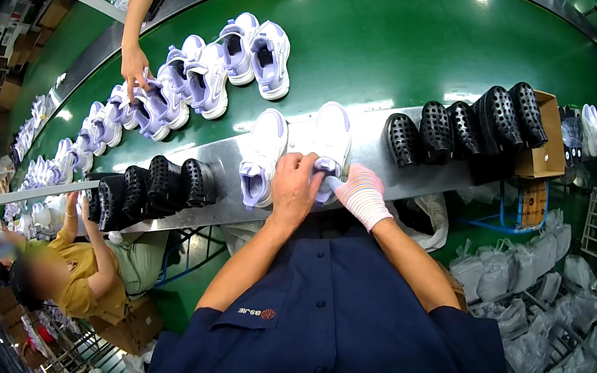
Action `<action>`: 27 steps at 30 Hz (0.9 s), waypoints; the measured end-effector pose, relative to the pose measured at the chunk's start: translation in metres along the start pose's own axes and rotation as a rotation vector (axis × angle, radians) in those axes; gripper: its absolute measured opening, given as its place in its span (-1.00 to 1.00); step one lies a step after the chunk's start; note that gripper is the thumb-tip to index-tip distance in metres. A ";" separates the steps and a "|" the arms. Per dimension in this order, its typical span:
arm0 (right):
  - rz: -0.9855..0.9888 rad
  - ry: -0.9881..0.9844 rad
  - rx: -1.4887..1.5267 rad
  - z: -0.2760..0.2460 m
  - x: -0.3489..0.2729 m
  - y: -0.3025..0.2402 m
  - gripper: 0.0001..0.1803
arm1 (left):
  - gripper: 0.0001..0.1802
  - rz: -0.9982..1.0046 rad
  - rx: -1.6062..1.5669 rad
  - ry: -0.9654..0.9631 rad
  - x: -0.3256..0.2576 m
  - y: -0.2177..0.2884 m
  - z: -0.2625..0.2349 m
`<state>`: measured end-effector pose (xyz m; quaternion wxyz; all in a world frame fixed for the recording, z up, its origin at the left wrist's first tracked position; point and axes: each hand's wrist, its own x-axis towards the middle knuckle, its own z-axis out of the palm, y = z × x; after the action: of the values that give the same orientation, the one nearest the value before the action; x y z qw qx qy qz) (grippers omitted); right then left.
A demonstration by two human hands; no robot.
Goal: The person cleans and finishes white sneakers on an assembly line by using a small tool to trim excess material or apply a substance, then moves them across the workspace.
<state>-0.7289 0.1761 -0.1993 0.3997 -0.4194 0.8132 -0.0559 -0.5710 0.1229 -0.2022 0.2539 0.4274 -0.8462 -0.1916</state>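
On the metal ledge before me stand two white and lilac sneakers, side by side, toes pointing away. My bare left hand lies between them, its fingers bent around the heel opening of the right sneaker. From the other side, my right hand, in a white striped glove with a fingertip showing, grips the same opening. What the fingertips pinch inside the collar is partly hidden. Beside my left hand the left sneaker stands untouched, its lilac lining showing.
Black perforated clog-like forms line the ledge at right, more at left. Beyond, a green belt carries rows of sneakers. A co-worker's hand touches one; another person sits at left. Wrapped bundles fill racks at right.
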 end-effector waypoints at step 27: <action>-0.376 0.198 -0.347 0.025 -0.019 -0.052 -0.55 | -0.57 -0.078 -0.139 -0.212 -0.056 -0.060 -0.081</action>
<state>-0.6718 0.1622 -0.1825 0.2231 -0.6174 0.7537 -0.0298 -0.4570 0.1265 -0.1850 0.1846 0.4188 -0.8357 -0.3037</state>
